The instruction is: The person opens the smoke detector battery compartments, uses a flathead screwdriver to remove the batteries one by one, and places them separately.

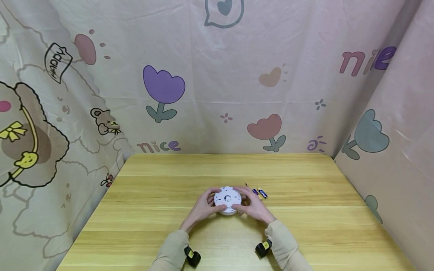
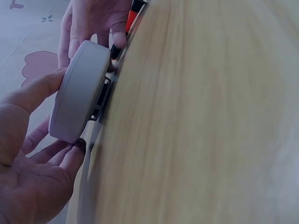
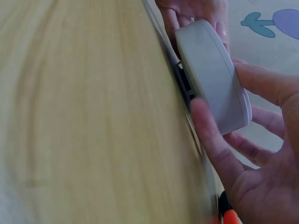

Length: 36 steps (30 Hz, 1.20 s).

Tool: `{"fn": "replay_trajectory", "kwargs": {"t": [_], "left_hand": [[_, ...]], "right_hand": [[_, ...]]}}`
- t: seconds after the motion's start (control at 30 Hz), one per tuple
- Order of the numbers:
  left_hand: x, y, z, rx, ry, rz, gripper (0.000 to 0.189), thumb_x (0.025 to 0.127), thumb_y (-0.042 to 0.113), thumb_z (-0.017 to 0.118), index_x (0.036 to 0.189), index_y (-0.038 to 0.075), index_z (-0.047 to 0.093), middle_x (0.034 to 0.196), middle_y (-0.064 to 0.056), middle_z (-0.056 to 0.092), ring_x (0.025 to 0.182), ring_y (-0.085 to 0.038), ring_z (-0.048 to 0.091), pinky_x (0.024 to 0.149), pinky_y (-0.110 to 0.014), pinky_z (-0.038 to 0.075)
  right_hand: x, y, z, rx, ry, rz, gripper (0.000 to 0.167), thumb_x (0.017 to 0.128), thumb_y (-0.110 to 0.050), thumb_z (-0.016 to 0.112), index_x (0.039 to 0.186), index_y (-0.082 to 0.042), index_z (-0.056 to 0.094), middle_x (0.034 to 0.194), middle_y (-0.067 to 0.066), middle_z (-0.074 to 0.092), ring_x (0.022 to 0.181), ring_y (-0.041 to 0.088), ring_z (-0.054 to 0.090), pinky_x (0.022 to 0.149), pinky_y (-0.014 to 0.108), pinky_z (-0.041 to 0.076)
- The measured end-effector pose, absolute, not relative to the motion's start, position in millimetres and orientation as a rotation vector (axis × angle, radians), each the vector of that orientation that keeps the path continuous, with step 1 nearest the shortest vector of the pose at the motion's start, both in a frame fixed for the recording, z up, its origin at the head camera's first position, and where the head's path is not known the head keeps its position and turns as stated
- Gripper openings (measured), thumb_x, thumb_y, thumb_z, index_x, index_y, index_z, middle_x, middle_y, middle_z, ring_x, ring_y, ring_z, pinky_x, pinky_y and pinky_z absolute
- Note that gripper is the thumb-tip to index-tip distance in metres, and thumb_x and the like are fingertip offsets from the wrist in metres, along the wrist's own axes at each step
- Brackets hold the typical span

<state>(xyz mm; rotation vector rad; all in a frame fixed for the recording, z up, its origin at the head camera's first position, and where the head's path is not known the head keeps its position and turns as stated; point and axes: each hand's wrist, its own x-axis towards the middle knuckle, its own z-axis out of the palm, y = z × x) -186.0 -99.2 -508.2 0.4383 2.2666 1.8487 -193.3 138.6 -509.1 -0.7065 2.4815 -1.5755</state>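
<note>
Between both hands is a round white device (image 1: 228, 207), like a smoke alarm, with slots and a central round opening in its upward face. My left hand (image 1: 204, 205) grips its left rim, thumb on the near part of the face and fingers around the far side. On the opposite rim my right hand (image 1: 255, 206) holds it the same way, though one finger stands away from the device in the right wrist view. A black frame-like part (image 2: 100, 99) sticks out from the underside, close over the table.
Small blue, white and yellow batteries (image 1: 262, 193) lie on the wooden table (image 1: 152, 188) just beyond my right hand. A tool with an orange and black handle (image 3: 230, 216) lies by that hand. Patterned curtains (image 1: 210, 86) enclose the table's back and sides.
</note>
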Motion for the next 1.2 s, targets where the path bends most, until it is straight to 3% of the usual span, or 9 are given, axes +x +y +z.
{"fn": "replay_trajectory", "kwargs": {"t": [0.13,0.2,0.5,0.9,1.2], "left_hand": [[-185.9,-99.1,-507.9,0.424,2.277,1.843,0.062,0.085,0.013,0.081,0.137,0.000,0.050,0.150,-0.025,0.046,0.139,-0.045,0.048,0.117,-0.048,0.043],[-185.9,-98.6,-507.3,0.415,2.274,1.850,0.061,0.085,0.012,0.081,0.136,-0.001,0.051,0.149,-0.025,0.047,0.139,-0.045,0.048,0.117,-0.049,0.043],[-185.0,-97.6,-505.3,0.386,2.312,1.840,0.061,0.084,0.011,0.081,0.136,-0.001,0.052,0.147,-0.025,0.050,0.137,-0.046,0.050,0.114,-0.051,0.045],[-187.5,-96.9,-505.4,0.339,2.370,1.835,0.060,0.080,0.011,0.085,0.132,-0.003,0.059,0.140,-0.025,0.057,0.130,-0.044,0.056,0.112,-0.050,0.049],[-186.3,-97.6,-505.8,0.320,2.379,1.816,0.060,0.080,0.011,0.084,0.132,-0.002,0.059,0.140,-0.025,0.057,0.130,-0.045,0.056,0.112,-0.052,0.048]], "right_hand": [[-195.3,139.4,-511.1,-0.665,2.275,-1.677,0.073,0.089,-0.016,0.076,0.151,-0.003,0.039,0.146,0.030,0.045,0.076,0.018,0.070,0.059,0.035,0.063],[-196.4,139.5,-511.5,-0.648,2.244,-1.692,0.074,0.090,-0.015,0.075,0.152,-0.003,0.038,0.144,0.030,0.048,0.069,0.016,0.068,0.057,0.031,0.062],[-195.1,139.3,-509.6,-0.596,2.217,-1.720,0.071,0.091,-0.015,0.075,0.152,-0.005,0.040,0.149,0.028,0.045,0.074,0.017,0.069,0.060,0.032,0.062],[-194.4,135.5,-511.5,-0.492,2.112,-1.802,0.075,0.089,-0.015,0.076,0.154,-0.007,0.038,0.152,0.030,0.044,0.069,0.016,0.067,0.061,0.030,0.062],[-194.1,134.2,-513.9,-0.465,2.102,-1.813,0.073,0.089,-0.014,0.075,0.153,-0.009,0.040,0.144,0.030,0.051,0.066,0.015,0.064,0.059,0.027,0.060]]}}
